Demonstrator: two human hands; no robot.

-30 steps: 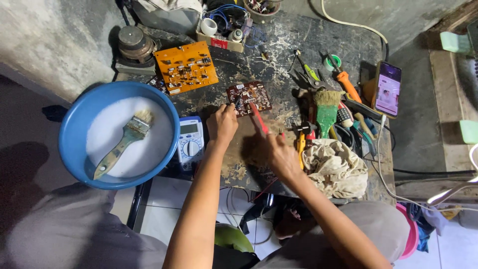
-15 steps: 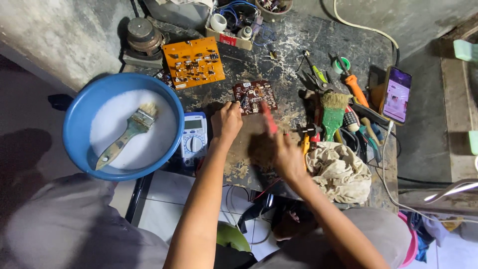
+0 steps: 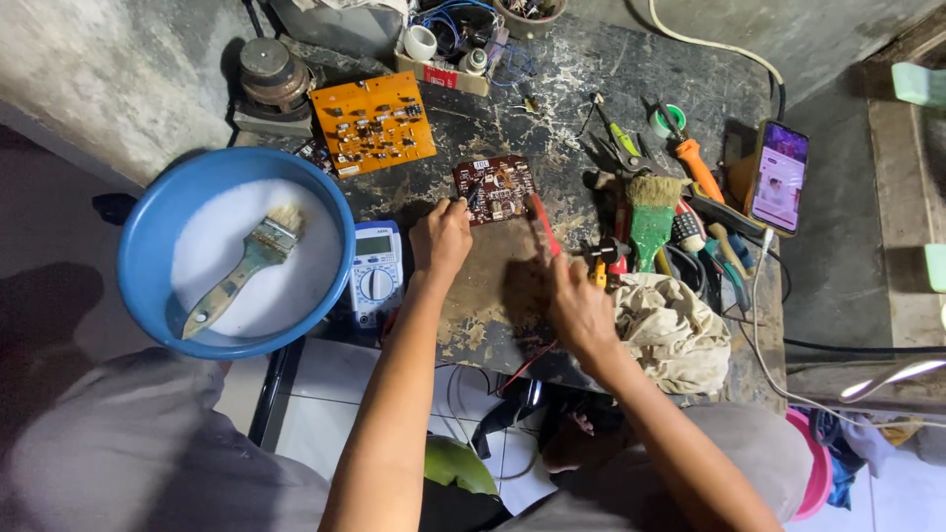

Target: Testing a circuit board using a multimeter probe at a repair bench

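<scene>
Dark-red printed circuit board [image 3: 496, 188] wants pinning flat by the left hand [image 3: 440, 239] (fingertips on its edge) while the right hand [image 3: 579, 305], closed round a red-handled probe [image 3: 544, 223], touches lightly.

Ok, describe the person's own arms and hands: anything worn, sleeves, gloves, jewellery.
Both forearms are bare from elbow to fingers, with no sleeves showing on them. The left hand and the right hand wear no gloves, and no watch, bracelet or ring can be made out. Grey cloth, apparently trousers, shows at the lower edge; whether it is trousers cannot be told for sure.
</scene>
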